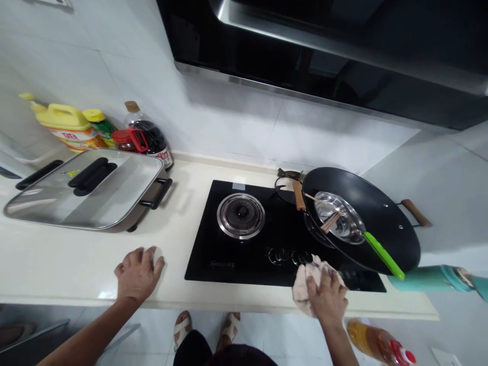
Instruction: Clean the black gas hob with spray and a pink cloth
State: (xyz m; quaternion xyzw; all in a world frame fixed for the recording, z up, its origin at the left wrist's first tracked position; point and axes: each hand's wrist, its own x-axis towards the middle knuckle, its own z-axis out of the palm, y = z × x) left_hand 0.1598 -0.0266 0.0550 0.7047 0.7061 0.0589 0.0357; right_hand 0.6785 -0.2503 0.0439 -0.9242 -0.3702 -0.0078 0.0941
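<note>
My left hand (138, 273) rests palm down on the white countertop (176, 239), fingers apart, holding nothing. My right hand (328, 297) is closed over a crumpled pale cloth (302, 284), pressing it at the front edge of the black gas cooktop (229, 256). Just beyond the cloth are the control knobs (282, 255). On the cooktop's left side sits a bare round burner (241, 215). Over the right side stands a black wok (392, 239) with wooden handles, tilted. In it lie a metal bowl (353, 229), wooden chopsticks (331, 222) and a green-handled utensil (383, 255).
A square electric pan (127, 218) with a glass lid stands at the left. Behind it are a yellow jug (66, 122), a red-lidded jar (124, 138) and a dark sauce bottle (148, 133). A range hood (305, 61) hangs above. An oil bottle (375, 341) is low at right.
</note>
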